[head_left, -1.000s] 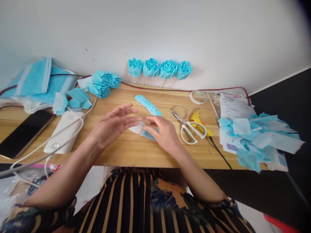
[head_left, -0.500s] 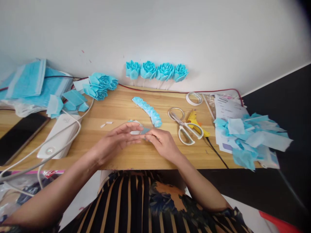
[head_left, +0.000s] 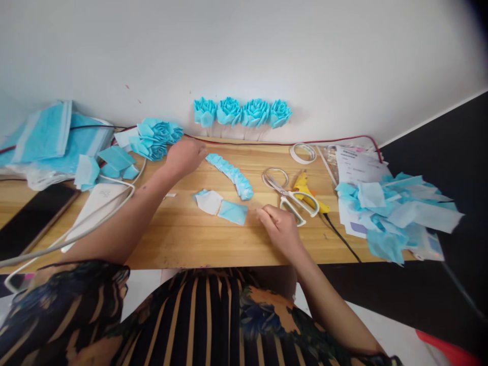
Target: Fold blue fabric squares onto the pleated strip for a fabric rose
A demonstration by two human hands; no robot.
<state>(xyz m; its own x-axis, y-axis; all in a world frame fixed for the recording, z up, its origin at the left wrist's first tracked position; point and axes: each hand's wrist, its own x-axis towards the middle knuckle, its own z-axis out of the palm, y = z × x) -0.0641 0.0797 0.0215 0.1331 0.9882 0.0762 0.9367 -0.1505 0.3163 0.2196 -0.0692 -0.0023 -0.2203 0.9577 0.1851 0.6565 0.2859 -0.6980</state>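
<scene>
My left hand [head_left: 186, 157] reaches to the far side of the desk, its bent fingers close to the upper end of a curved row of overlapping blue petals [head_left: 231, 175]. Its fingers look drawn together; anything between them is hidden. Beside the scissors [head_left: 287, 193], my right hand [head_left: 280, 226] hovers with thumb and fingers pinched, and I cannot make out what is in them. Just left of it lie a blue fabric rectangle [head_left: 232, 212] and a whitish cut petal [head_left: 209, 202], end to end on the wood.
Several blue fabric roses [head_left: 255, 113] on pale stems lean against the wall. More roses [head_left: 152, 140] lie at left, near face masks [head_left: 43, 129], a phone [head_left: 38, 213] and a white power bank [head_left: 95, 208]. At right are a tape roll [head_left: 303, 153], yellow glue gun [head_left: 305, 188] and fabric scraps [head_left: 400, 208].
My left hand has left the middle and moved up to the far end of the petal row. My right hand has shifted right, and the blue rectangle now lies on the desk.
</scene>
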